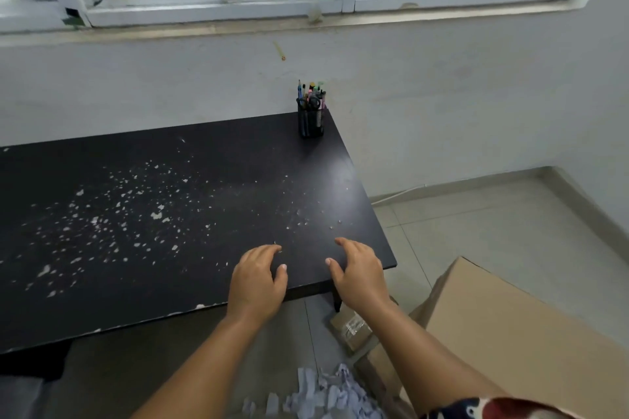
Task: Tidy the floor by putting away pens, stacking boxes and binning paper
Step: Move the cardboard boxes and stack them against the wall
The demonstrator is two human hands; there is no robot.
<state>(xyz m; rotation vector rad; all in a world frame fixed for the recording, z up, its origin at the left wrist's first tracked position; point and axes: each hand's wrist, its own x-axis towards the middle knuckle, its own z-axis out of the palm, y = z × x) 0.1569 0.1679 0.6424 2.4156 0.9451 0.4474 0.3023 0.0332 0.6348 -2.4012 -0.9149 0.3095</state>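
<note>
A black mesh pen holder (310, 121) full of pens and scissors stands at the far right corner of the black table (170, 214). My left hand (257, 281) and my right hand (359, 274) hover side by side over the table's near right edge, fingers loosely curled, holding nothing. On the floor to the right lies a large cardboard box (510, 333), with a smaller taped box (350, 328) beside the table leg. Torn white paper (323, 395) is heaped on the floor between my forearms.
White flecks are scattered over the table top. A white wall with a window runs behind the table. Tiled floor (493, 221) stretches to the right of the table, towards the room's corner.
</note>
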